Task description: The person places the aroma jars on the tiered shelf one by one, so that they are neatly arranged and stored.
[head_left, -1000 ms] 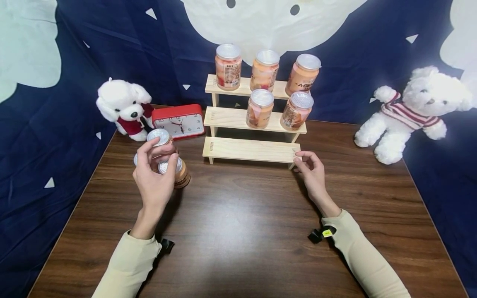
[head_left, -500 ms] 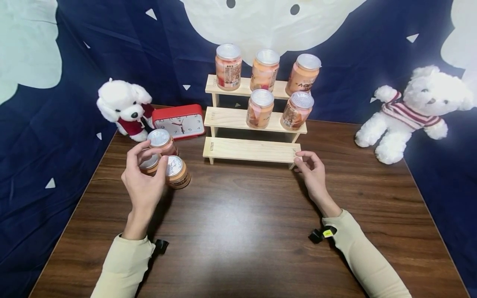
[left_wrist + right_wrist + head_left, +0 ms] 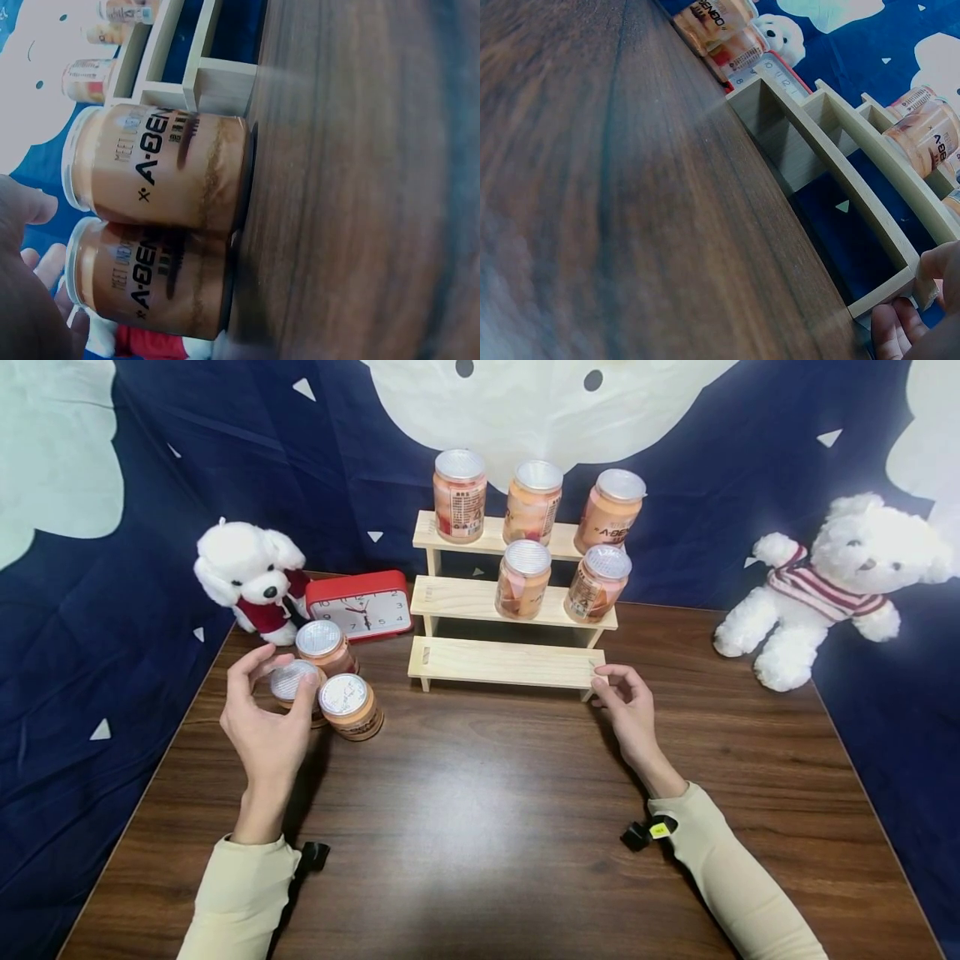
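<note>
Jar (image 3: 289, 677) stands between left hand's (image 3: 266, 727) thumb and fingers, contact unclear.

The head view is bright and fairly sharp; white glare pools on the desk (image 3: 472, 814) between its side edges, the jar lids (image 3: 343, 694) glint, and haze softens the bear (image 3: 817, 581) by the far right corner. Both wrist views are dimmer, bluish, their desk grain blurred.

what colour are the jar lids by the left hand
Silver lids, clearest in the head view.
</note>
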Action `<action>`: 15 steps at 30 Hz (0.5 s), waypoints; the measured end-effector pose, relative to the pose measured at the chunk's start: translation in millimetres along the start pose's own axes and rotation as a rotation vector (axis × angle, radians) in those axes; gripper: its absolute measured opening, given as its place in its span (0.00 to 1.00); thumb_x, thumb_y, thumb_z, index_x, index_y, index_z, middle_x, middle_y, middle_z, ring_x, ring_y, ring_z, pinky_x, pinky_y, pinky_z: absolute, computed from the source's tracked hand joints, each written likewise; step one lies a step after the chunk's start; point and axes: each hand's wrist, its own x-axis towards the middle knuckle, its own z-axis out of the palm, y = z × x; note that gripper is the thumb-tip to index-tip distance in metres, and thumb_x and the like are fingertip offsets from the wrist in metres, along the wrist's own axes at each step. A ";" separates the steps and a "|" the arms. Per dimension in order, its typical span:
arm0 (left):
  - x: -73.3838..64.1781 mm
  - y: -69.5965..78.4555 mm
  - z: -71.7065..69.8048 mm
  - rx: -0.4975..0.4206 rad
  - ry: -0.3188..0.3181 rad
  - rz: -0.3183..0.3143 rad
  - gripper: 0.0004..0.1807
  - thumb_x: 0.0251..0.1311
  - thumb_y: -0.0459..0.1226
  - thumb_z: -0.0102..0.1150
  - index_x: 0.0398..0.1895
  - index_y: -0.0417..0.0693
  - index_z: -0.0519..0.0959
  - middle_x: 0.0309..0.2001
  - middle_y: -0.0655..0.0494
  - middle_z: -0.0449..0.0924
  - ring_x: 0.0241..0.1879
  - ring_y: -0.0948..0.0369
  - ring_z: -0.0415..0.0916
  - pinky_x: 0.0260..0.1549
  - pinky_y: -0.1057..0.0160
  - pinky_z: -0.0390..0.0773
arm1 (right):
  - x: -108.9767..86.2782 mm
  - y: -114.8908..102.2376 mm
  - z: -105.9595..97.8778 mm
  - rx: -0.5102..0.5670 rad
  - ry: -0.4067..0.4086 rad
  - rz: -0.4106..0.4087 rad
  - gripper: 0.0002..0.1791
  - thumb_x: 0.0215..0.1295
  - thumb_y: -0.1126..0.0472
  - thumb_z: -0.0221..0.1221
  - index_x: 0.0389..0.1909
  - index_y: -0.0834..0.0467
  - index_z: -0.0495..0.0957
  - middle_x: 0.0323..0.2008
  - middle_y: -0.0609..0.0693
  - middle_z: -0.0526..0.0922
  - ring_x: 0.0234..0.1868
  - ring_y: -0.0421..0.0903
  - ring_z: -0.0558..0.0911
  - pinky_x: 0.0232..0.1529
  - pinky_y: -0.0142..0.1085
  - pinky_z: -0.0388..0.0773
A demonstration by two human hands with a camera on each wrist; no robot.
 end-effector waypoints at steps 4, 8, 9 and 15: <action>1.8 -13.5 -2.2 -0.007 -0.029 -0.066 0.28 0.58 0.23 0.74 0.64 0.28 0.80 0.53 0.42 0.88 0.54 0.60 0.83 0.54 0.72 0.79 | -0.5 -0.1 -0.4 -0.002 -0.003 -0.002 0.14 0.76 0.76 0.63 0.56 0.79 0.76 0.37 0.46 0.82 0.32 0.39 0.83 0.36 0.28 0.87; 4.0 -35.9 -5.9 0.000 -0.070 -0.139 0.30 0.60 0.25 0.76 0.66 0.31 0.81 0.55 0.59 0.85 0.54 0.63 0.81 0.50 0.74 0.79 | -1.6 -1.1 0.3 -0.008 -0.005 -0.002 0.15 0.76 0.76 0.63 0.57 0.80 0.75 0.37 0.46 0.81 0.32 0.39 0.82 0.36 0.28 0.87; 4.6 -39.9 -7.0 -0.003 -0.081 -0.152 0.30 0.60 0.25 0.77 0.66 0.32 0.81 0.55 0.61 0.84 0.54 0.64 0.80 0.49 0.74 0.79 | -1.9 -1.4 0.5 -0.010 -0.006 -0.002 0.15 0.76 0.76 0.63 0.57 0.80 0.75 0.37 0.46 0.81 0.32 0.39 0.82 0.36 0.28 0.87; 8.1 -50.8 -13.8 -0.030 -0.163 -0.170 0.27 0.61 0.27 0.77 0.65 0.33 0.83 0.55 0.65 0.84 0.53 0.68 0.80 0.51 0.74 0.78 | -2.0 -1.3 0.6 -0.007 -0.005 -0.004 0.15 0.76 0.76 0.63 0.57 0.80 0.75 0.36 0.46 0.81 0.32 0.38 0.82 0.36 0.29 0.87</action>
